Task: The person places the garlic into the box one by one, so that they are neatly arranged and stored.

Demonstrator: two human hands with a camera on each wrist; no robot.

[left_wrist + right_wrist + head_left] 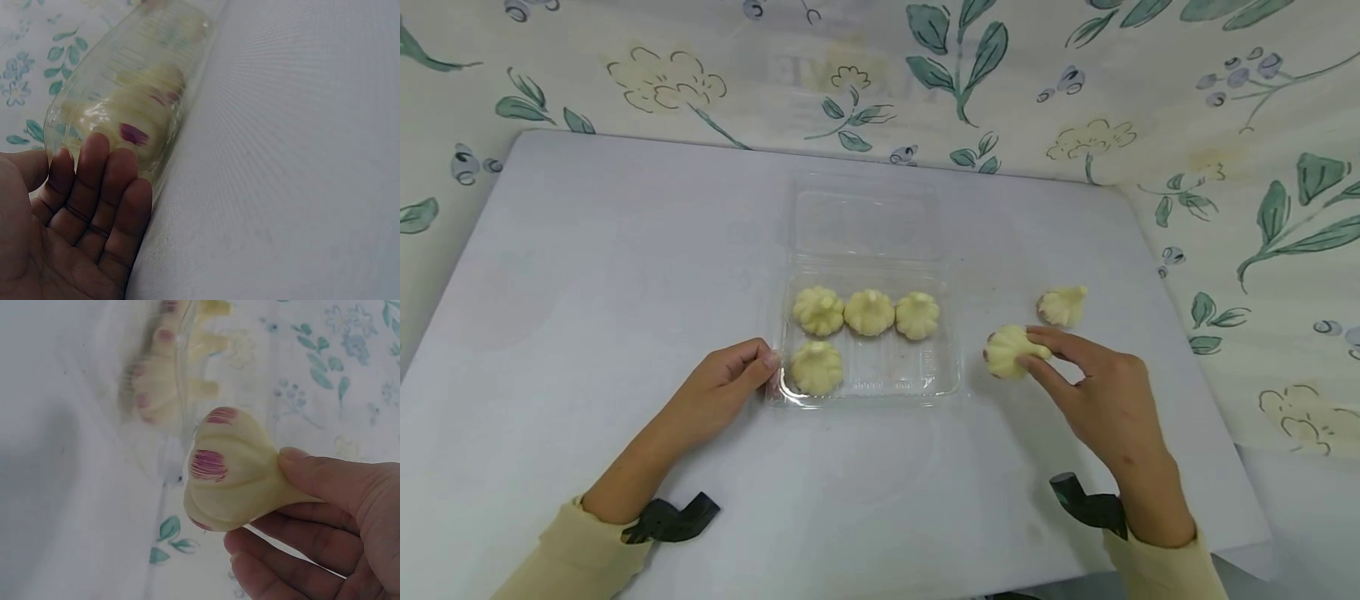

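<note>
A clear plastic clamshell container (891, 371) lies on the white table with its lid (865, 218) folded back. Inside it, three pale yellow garlic bulbs (869, 312) line the back row, and one more garlic bulb (816, 367) sits at front left. My left hand (721, 387) pinches the container's left rim, thumb on top and fingertips (94, 153) against the outer wall. To the right of the container, my right hand (1101, 392) holds a garlic bulb (231, 472) by its stem, above the table. Purple streaks mark this bulb's base.
Another garlic bulb (1063, 306) lies on its side on the table, just beyond my right hand. A floral-printed cloth (850, 83) rises behind the table (625, 250) and along its right side. Each wrist carries a black camera mount (673, 518).
</note>
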